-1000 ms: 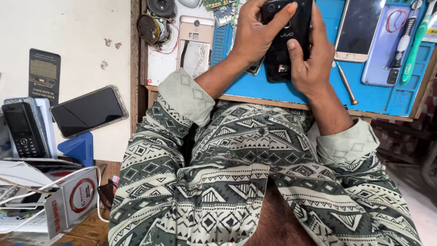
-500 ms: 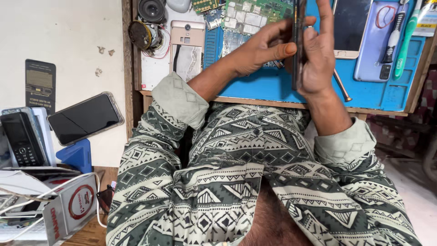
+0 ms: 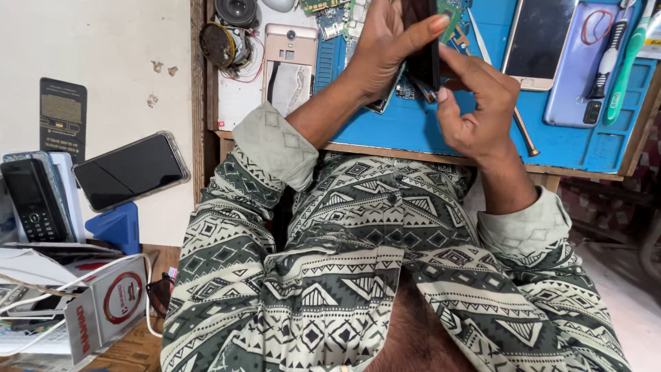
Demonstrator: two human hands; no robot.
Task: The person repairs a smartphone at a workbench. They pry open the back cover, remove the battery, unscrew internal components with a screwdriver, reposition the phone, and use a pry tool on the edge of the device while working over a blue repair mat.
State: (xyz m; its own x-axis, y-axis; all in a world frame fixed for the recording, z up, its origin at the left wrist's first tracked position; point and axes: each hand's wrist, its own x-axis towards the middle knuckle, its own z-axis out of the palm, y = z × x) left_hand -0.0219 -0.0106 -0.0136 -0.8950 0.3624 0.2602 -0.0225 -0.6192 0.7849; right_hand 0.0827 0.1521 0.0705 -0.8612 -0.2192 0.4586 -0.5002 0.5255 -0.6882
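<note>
My left hand [image 3: 385,48] grips a black smartphone [image 3: 425,58], held edge-on and upright above the blue work mat [image 3: 441,131]. My right hand [image 3: 478,110] touches the phone's lower edge with its fingertips, thumb and forefinger pinched at it. Whether a small tool sits in those fingers cannot be told. A thin metal tool [image 3: 523,131] lies on the mat just right of my right hand. Circuit boards [image 3: 337,17] lie beyond my left hand.
On the mat's right lie a dark phone [image 3: 540,38], a lilac phone back [image 3: 585,69], a brush and a green tool [image 3: 630,62]. A pink phone frame [image 3: 290,65] and speakers [image 3: 224,41] sit left. Further left stand a smartphone [image 3: 131,171], a keypad phone [image 3: 31,200] and boxes.
The black phone was flat with its back towards me; my hands turned it on edge and raised it. My right hand slid from gripping its side to pinching its lower edge.
</note>
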